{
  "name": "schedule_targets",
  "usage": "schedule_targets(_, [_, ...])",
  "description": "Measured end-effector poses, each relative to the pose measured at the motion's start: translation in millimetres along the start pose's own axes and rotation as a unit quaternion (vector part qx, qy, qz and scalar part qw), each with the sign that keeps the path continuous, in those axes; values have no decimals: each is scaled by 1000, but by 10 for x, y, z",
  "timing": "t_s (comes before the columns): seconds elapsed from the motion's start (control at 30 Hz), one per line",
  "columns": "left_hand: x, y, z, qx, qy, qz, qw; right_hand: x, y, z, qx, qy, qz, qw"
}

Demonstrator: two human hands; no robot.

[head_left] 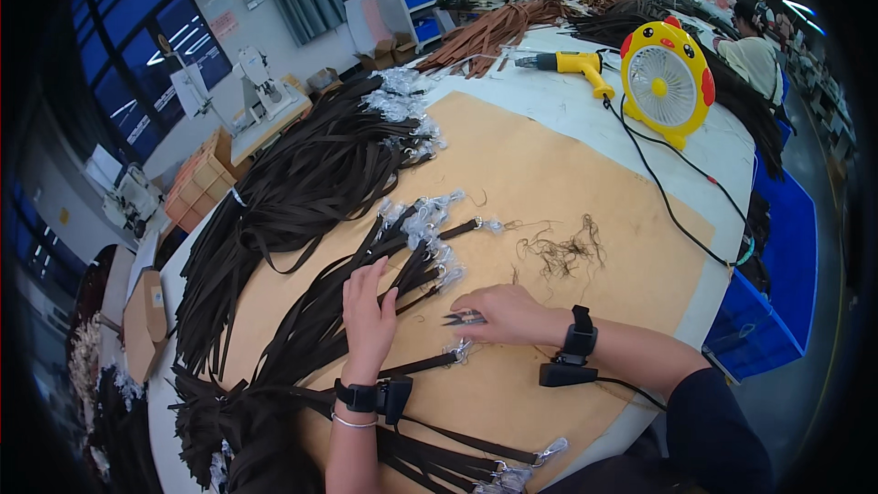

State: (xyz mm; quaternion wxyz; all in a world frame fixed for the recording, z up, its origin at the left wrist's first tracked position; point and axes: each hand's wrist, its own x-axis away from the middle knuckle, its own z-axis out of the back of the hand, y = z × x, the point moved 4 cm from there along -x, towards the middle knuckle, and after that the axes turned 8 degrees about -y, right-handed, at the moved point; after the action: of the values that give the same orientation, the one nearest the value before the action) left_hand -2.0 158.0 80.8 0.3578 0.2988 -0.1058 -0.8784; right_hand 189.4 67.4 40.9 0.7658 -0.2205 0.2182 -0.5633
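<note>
My right hand is closed on small thread snips, their dark blades pointing left. My left hand is over the black straps, fingers stretched and thumb apart; whether it touches them I cannot tell. The straps fan out, with metal clasps in clear plastic at their ends. One single strap ends in a clasp just below the snips. More black straps with wrapped clasps lie nearest me. Both wrists wear black bands with small devices.
Loose dark thread ends lie on the tan board. A large tied bundle of black straps is at the far left. Brown straps, a yellow heat gun and a yellow fan with a cord are farther back. A blue bin stands right.
</note>
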Motion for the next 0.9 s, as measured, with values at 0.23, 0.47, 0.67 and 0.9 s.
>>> schedule_targets(0.23, [545, 278, -19, 85, -279, 124, 948, 343, 213, -105, -42, -110, -26, 993])
schedule_targets(0.47, [695, 275, -371, 129, -261, 45, 956, 447, 144, -79, -30, -84, 8, 996])
schedule_targets(0.67, [604, 471, -551, 180, -251, 56, 949, 545, 357, 54, -75, -80, -61, 992])
schedule_targets(0.9, [588, 456, -575, 211, -149, 64, 964, 502, 211, -46, -28, -16, -11, 999])
